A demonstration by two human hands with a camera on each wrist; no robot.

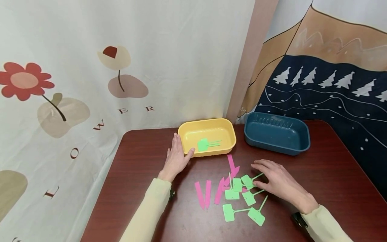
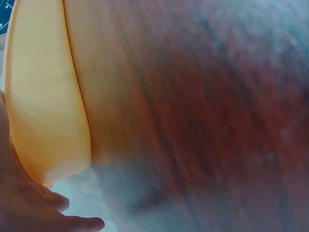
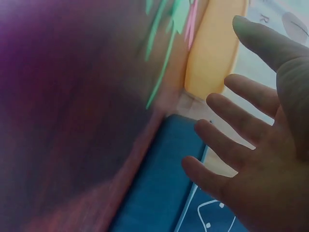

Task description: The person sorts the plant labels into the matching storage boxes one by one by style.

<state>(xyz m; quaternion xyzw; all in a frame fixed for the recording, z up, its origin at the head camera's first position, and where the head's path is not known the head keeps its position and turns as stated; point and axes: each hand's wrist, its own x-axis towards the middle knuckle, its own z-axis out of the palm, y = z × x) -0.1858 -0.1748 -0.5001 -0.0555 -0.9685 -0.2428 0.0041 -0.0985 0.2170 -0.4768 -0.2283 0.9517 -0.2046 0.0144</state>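
Observation:
My left hand rests against the left end of a yellow basin, fingers straight along its outside and thumb at the front rim. Inside the basin lie a few green plant labels with thin stems. Over the right part of the table, my right hand hovers beside a loose group of green T-shaped plant labels, holding nothing. Its fingers are spread and slightly bent in the right wrist view. Pink pointed strips lie among and left of the green labels, some overlapping them.
A dark blue basin stands at the back right, beside the yellow one. Both are near the far edge of the brown wooden table. Behind the table hangs a printed curtain with flowers and trees.

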